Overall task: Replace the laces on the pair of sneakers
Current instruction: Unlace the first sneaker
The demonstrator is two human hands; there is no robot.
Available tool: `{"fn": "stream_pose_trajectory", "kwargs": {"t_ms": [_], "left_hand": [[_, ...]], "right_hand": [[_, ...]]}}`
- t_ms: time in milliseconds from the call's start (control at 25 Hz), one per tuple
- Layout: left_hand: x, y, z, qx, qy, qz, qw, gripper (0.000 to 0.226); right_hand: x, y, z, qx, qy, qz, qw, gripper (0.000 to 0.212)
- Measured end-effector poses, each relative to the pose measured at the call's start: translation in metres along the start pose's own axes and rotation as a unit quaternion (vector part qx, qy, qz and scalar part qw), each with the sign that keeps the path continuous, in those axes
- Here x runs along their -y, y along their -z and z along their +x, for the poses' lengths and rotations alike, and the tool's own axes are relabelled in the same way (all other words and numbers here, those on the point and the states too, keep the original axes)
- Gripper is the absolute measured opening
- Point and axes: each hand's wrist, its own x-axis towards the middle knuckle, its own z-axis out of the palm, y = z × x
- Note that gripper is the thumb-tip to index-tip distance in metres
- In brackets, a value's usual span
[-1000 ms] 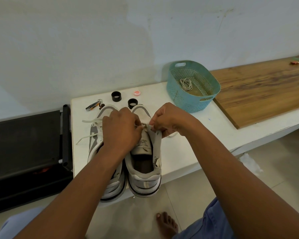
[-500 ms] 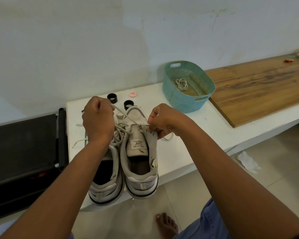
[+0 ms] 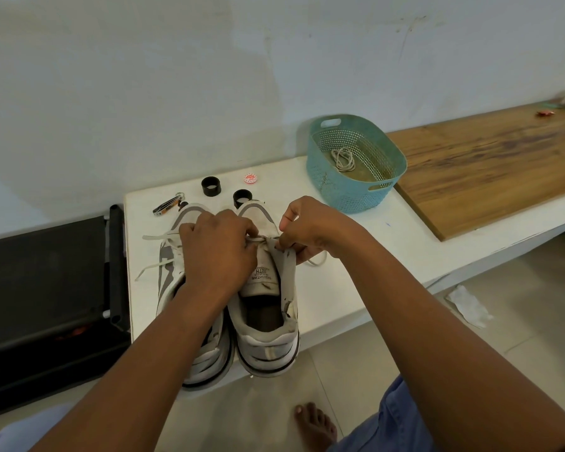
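Nearest the camera, a bare foot (image 3: 315,425) rests on the tiled floor below the edge of the white surface (image 3: 346,278). On that edge stand two grey-and-white sneakers side by side, heels toward the person: the left sneaker (image 3: 206,360) and the right sneaker (image 3: 268,331). The right sneaker's tongue carries a label (image 3: 264,276) with small print, seen upside down and too small to read with any certainty.

Over the tongue's upper end both hands meet. The left hand (image 3: 217,252) lies curled across the shoes, its fingers closed on a pale lace (image 3: 258,238) at the eyelets. The right hand (image 3: 307,228) pinches the same lace from the other side between thumb and forefinger; a loop of it (image 3: 317,261) trails onto the surface under the wrist. Flat lace ends (image 3: 155,238) stick out to the left of the left sneaker.

Beyond the toes lie a nail clipper (image 3: 167,207), two black rings (image 3: 211,185) (image 3: 242,198) and a red-and-white cap (image 3: 250,178) whose print is unreadable. Farther right stands a teal perforated basket (image 3: 385,148) holding a coiled lace (image 3: 342,159), touching a wooden board (image 3: 490,171).
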Motion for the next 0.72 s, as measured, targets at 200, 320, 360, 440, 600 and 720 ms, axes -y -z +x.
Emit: {"fn": "stream_pose_trajectory", "kwargs": {"t_ms": [200, 320, 360, 440, 600, 720], "left_hand": [[0.001, -0.001, 0.0, -0.018, 0.008, -0.069, 0.997, 0.009], [0.0, 0.004, 0.001, -0.036, 0.046, -0.193, 0.979, 0.005], [-0.001, 0.009, 0.003, -0.052, 0.065, -0.238, 0.968, 0.007], [-0.001, 0.02, 0.007, -0.082, 0.101, -0.377, 0.917, 0.007], [0.0, 0.037, 0.011, -0.15, 0.151, -0.627, 0.75, 0.006], [0.005, 0.032, 0.012, -0.125, 0.207, -0.463, 0.853, 0.018]], "right_hand": [[0.0, -0.001, 0.002, -0.006, -0.01, 0.0, 1.0, 0.023], [0.0, -0.002, 0.004, -0.011, -0.016, -0.006, 1.0, 0.024], [0.0, -0.001, 0.003, -0.01, -0.017, -0.008, 1.0, 0.024], [0.001, -0.001, 0.002, -0.006, -0.018, -0.006, 1.0, 0.025], [0.002, -0.001, 0.0, -0.001, -0.018, -0.007, 1.0, 0.026], [0.002, -0.001, 0.0, -0.001, -0.016, -0.007, 1.0, 0.025]]}}
